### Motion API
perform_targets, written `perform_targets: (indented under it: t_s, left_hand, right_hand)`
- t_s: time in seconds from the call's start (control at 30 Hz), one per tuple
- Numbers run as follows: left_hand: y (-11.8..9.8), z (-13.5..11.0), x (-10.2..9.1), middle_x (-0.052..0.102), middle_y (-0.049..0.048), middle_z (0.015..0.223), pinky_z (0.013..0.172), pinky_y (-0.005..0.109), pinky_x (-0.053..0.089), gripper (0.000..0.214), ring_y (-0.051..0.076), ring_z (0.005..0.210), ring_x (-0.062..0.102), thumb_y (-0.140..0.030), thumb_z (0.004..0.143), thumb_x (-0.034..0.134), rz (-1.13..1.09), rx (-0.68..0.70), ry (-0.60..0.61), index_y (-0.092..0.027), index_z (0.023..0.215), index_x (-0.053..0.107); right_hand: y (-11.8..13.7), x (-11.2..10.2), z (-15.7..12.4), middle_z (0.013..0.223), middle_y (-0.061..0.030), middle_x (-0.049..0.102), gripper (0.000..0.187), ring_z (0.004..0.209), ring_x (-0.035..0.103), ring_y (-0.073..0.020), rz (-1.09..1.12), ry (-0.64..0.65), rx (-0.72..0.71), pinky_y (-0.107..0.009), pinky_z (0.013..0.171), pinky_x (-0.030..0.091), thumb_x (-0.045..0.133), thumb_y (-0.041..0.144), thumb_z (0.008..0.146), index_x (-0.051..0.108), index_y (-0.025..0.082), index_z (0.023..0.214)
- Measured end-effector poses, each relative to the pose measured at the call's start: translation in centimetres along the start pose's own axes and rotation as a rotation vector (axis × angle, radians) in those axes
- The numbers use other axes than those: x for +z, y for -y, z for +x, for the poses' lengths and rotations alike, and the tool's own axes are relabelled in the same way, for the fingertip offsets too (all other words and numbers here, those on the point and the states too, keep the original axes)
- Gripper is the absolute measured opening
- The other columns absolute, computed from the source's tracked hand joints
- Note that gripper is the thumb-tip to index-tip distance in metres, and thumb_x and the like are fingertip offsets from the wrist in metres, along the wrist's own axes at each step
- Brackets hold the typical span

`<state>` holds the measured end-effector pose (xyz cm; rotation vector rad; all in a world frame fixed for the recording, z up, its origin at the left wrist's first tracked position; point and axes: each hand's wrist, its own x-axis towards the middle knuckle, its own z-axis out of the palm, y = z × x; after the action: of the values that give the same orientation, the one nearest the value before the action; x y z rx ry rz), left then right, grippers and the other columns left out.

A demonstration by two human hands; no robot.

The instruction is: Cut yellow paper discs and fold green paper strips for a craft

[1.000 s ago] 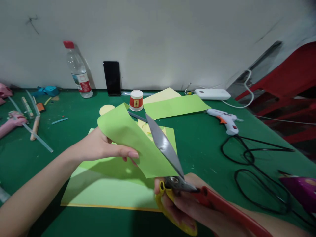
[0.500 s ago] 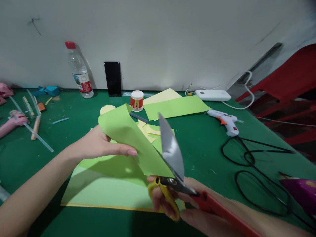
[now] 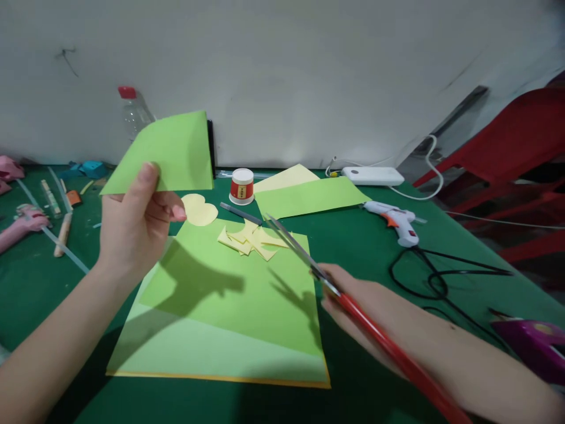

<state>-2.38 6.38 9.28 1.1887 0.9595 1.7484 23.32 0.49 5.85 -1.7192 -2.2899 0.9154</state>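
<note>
My left hand is raised at the left and pinches a cut piece of light green paper, held up in front of the bottle and the phone. My right hand grips red-handled scissors low at the right, blades closed and pointing up-left over the stack. A stack of green sheets with a yellow sheet beneath lies flat on the green table between my arms. Yellow paper scraps sit on the stack's far edge.
A yellow cutout, a small red-and-white cup, green and yellow sheets, a white glue gun with black cord, a white power bank, a purple tool. Glue sticks and pink tools lie far left.
The green piece came away from the scissors and my left hand lifted it up and left. My right hand lowered the scissors, their blades closing, toward the table.
</note>
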Motion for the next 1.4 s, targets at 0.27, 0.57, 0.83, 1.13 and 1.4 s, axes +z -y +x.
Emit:
perform_targets:
  t_s: [0.27, 0.57, 0.83, 1.13, 1.4]
  left_hand:
    - [0.7, -1.6, 0.4, 0.057, -0.0062, 0.055, 0.046, 0.026, 0.038, 0.015, 0.01, 0.045, 0.052, -0.034, 0.072, 0.066, 0.081, -0.165, 0.116, -0.023, 0.065, 0.058]
    - [1.2, -2.2, 1.0, 0.059, -0.0057, 0.07, 0.049, 0.021, 0.043, 0.007, 0.005, 0.044, 0.052, -0.023, 0.075, 0.064, -0.043, -0.261, 0.197, -0.021, 0.082, 0.061]
    - [1.4, -3.6, 1.7, 0.059, -0.0039, 0.056, 0.05, 0.022, 0.044, 0.019, 0.01, 0.047, 0.056, -0.024, 0.076, 0.061, 0.071, -0.317, 0.272, -0.017, 0.094, 0.058]
    - [1.3, -4.3, 1.9, 0.062, -0.0002, 0.07, 0.058, 0.024, 0.046, 0.026, 0.014, 0.062, 0.058, -0.039, 0.076, 0.059, 0.396, -0.289, 0.511, -0.02, 0.093, 0.061]
    - [-1.0, -6.2, 2.3, 0.055, -0.0004, 0.056, 0.05, 0.025, 0.037, 0.014, 0.013, 0.051, 0.05, -0.027, 0.08, 0.053, 0.961, 0.414, 0.806, -0.02, 0.069, 0.058]
  right_hand:
    - [-2.9, -1.6, 6.4, 0.087, -0.0252, 0.062, 0.029, 0.084, 0.062, -0.0345, -0.574, -0.072, 0.434, -0.036, 0.063, 0.042, 0.032, 0.014, 0.085, 0.058, 0.002, 0.087]
    - [-6.0, -2.9, 6.2, 0.056, -0.0111, 0.062, 0.022, 0.049, 0.062, -0.023, -0.481, 0.199, 0.363, -0.029, 0.047, 0.042, 0.052, 0.025, 0.078, 0.061, 0.01, 0.064]
    - [-1.7, -2.5, 4.3, 0.092, -0.0082, 0.061, 0.039, 0.08, 0.059, -0.0187, 0.16, -0.092, -0.177, -0.028, 0.064, 0.048, 0.045, 0.043, 0.083, 0.054, 0.018, 0.111]
    - [4.4, -0.9, 4.8, 0.053, 0.0043, 0.046, 0.019, 0.048, 0.04, -0.0063, 0.968, -0.091, -0.292, -0.019, 0.044, 0.033, 0.06, 0.03, 0.074, 0.056, 0.016, 0.063]
    - [3.0, -2.3, 5.2, 0.045, 0.008, 0.037, 0.032, 0.043, 0.029, -0.004, 1.14, -0.136, -0.289, -0.019, 0.042, 0.023, 0.069, 0.025, 0.068, 0.044, 0.016, 0.051]
